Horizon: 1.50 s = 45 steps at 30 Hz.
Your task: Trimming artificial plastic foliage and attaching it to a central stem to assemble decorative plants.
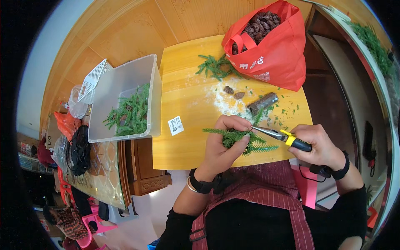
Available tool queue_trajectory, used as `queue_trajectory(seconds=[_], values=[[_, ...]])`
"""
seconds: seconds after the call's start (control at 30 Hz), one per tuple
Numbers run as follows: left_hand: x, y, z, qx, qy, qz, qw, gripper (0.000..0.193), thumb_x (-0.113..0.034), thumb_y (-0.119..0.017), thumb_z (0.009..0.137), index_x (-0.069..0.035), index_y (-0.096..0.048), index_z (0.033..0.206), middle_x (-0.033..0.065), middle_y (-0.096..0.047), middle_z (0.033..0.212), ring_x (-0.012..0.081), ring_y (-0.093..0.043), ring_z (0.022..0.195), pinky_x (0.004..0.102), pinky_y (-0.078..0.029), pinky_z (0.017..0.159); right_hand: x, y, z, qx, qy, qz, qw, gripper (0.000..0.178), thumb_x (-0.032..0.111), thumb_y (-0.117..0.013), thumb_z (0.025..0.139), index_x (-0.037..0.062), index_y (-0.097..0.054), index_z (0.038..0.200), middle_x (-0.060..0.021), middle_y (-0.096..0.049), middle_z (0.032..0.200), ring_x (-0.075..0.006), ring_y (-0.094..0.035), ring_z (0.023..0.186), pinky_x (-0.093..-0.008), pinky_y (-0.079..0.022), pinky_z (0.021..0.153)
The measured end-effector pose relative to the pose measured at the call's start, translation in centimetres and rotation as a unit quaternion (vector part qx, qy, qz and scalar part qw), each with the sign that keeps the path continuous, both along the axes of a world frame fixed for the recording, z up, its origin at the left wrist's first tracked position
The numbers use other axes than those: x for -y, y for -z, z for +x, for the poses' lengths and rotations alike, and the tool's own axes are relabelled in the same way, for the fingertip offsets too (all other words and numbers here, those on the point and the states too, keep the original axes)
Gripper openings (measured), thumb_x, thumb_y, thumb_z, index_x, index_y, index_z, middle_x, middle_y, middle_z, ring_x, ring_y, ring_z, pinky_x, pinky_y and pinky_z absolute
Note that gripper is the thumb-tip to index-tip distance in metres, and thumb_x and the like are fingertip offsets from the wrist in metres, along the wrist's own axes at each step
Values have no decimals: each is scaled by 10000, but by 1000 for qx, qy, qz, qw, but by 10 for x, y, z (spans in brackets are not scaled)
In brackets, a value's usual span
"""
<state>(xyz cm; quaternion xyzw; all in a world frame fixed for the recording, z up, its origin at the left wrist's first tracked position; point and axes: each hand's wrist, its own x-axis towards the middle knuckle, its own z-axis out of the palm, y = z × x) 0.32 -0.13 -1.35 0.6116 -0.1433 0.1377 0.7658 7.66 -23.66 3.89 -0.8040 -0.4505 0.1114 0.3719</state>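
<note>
My left hand (231, 141) is closed around a green artificial fir sprig (262, 148), whose needled branches fan out on both sides of the fingers. My right hand (317, 143) grips needle-nose pliers (295, 141) with yellow and black handles. Their jaws reach to the sprig's stem by my left fingertips; whether they pinch it is too small to tell. Just beyond my hands, a dark, shiny cylinder-shaped bundle (263, 103) lies on the yellow table (183, 100). Two brown pine cones (239, 95) rest close to it, among white powder and green bits.
A red bag (283, 54) full of pine cones stands at the table's far right. More fir sprigs (216, 66) lie beside it. On the left is a clear plastic bin (155, 100) holding greenery. A white label card (176, 126) lies near the table's left side.
</note>
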Motion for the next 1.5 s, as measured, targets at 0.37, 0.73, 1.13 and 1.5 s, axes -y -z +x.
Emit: queue_trajectory(seconds=[0.37, 0.73, 1.13, 1.5], values=[[-5, -3, -2, 16, 32, -8, 999, 188, -1, -525, 798, -51, -409, 937, 143, -517, 963, 185, -530, 865, 320, -439, 789, 1, -17, 15, -293, -87, -85, 948, 212, 175, -640, 796, 19, -534, 700, -36, -465, 531, -121, -442, 469, -268, -342, 451], [-5, 0, 0, 44, 43, -17, 998, 206, 73, -511, 788, -25, -423, 947, 120, -482, 997, 159, -506, 886, 286, -405, 796, 2, -16, 11, -175, -101, -90, 975, 184, 165, -635, 793, 8, -560, 735, -61, -532, 619, -127, -517, 530, -266, -386, 498], [-8, 0, -8, 17, 96, -41, 994, 284, 66, -543, 774, -22, -435, 1022, 97, -519, 968, 165, -515, 892, 284, -408, 800, 1, -23, 29, -570, -161, -130, 795, 319, 202, -513, 889, 26, -523, 624, -17, -505, 542, -116, -552, 612, -240, -395, 518], [-12, 0, -1, 51, 88, -15, 995, 199, 31, -549, 780, -24, -476, 958, 99, -531, 926, 175, -513, 868, 300, -407, 778, 8, -1, 30, -688, -251, -62, 678, 350, 250, -490, 899, -51, -597, 756, -112, -611, 742, -259, -587, 894, -344, -446, 820]])
